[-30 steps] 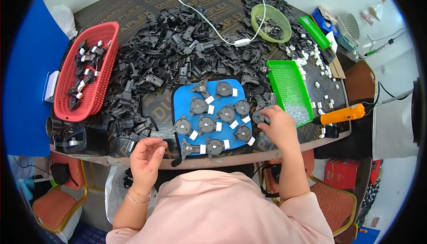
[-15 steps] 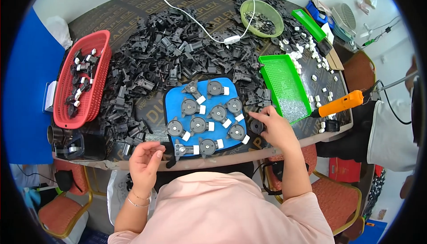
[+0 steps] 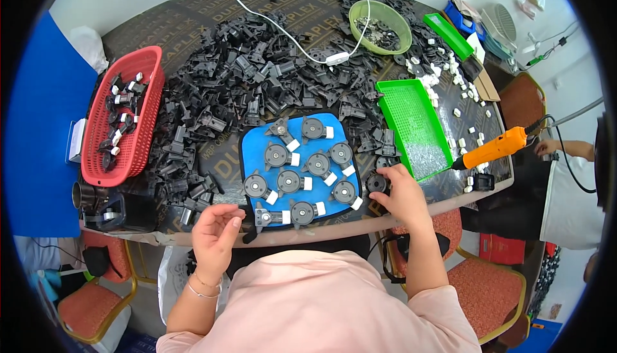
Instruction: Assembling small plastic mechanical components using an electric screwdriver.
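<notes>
Red plastic basket (image 3: pixel 143 141) at far left, holding black and white parts; its right wall stands close to the black parts pile (image 3: pixel 257 63), so we count little room there. The left hand (image 3: pixel 215 234) hangs at the table's front edge (image 3: pixel 347 229), fingers loosely curled, thumb apart from them; we see nothing in its grasp. Between it and the blue mat (image 3: pixel 255 150), a strip of tabletop shows.

On the mat we count ten black-and-white assemblies (image 3: pixel 288 181), spaced apart; two of them show no round cap on top. Just right of the mat, on or slightly above the tabletop, we find the black disc (image 3: pixel 376 184). The right hand (image 3: pixel 405 197) has thumb and forefinger parted on opposite sides of it; whether they press, we cannot tell.

Step in hand, by our reading: taking up the disc. Next move seems to call for a sure pinch on its rim, then a short, low carry leftward over the mat's border, without nudging the nearest assembly.

Beyond the hand, the green tray (image 3: pixel 405 115) and orange driver (image 3: pixel 493 149) bound the space rightward; nearer the front edge, bare tabletop gives us more room. A co-worker's hand (image 3: pixel 549 147) is well apart, far right
</notes>
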The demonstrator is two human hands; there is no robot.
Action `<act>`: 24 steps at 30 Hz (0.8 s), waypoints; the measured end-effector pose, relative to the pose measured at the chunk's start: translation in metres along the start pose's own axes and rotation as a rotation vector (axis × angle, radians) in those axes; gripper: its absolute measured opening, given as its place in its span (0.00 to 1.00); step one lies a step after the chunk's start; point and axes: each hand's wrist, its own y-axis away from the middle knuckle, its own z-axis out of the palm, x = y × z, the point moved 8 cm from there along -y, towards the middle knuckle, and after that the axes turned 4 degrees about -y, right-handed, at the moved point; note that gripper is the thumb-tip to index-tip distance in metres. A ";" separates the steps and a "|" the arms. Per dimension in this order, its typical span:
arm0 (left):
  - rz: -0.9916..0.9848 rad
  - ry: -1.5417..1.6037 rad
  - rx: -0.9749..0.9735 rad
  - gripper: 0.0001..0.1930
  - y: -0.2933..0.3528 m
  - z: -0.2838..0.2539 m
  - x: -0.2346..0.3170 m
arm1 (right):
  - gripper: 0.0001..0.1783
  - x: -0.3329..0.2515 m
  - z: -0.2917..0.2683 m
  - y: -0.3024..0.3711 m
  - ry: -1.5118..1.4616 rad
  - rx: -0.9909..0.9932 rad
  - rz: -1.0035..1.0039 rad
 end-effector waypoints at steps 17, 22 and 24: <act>-0.001 0.029 0.138 0.10 0.006 -0.029 0.005 | 0.26 -0.154 0.043 -0.121 -0.021 -0.137 -0.297; -0.016 0.033 0.189 0.10 0.007 -0.049 -0.006 | 0.27 -0.157 0.057 -0.133 0.045 -0.196 -0.227; -0.024 0.036 0.190 0.10 0.006 -0.049 -0.008 | 0.26 -0.158 0.057 -0.133 0.052 -0.188 -0.228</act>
